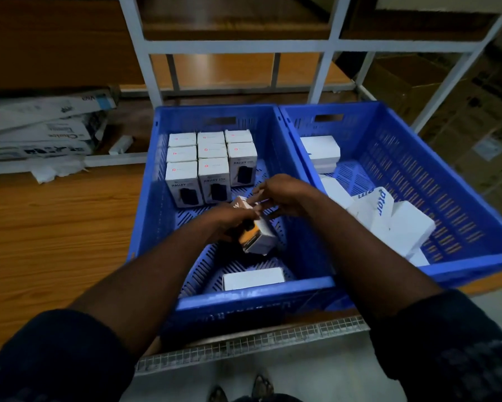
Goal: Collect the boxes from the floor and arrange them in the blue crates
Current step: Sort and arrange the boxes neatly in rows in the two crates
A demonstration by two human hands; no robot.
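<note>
White boxes (212,158) stand in rows in the left crate (148,198), jumbled in the right crate (418,169).

Dim and underexposed, and the corners drop to near black. Sleeves (55,352) show no detail. Standing boxes (212,166) in the left crate (255,297) are the brightest patch and their labels are barely legible. Loose boxes (403,224) in the right crate (432,175) are blown out with blank faces. Soft sheen on the wooden shelf (238,65) up top. Left grip (232,220), right grip (281,195) and the held box (258,236) are smeared by motion blur. Wide-angle bend: rack posts (133,39) splay outward. Cartons (476,117) at far right are murky and soft.
</note>
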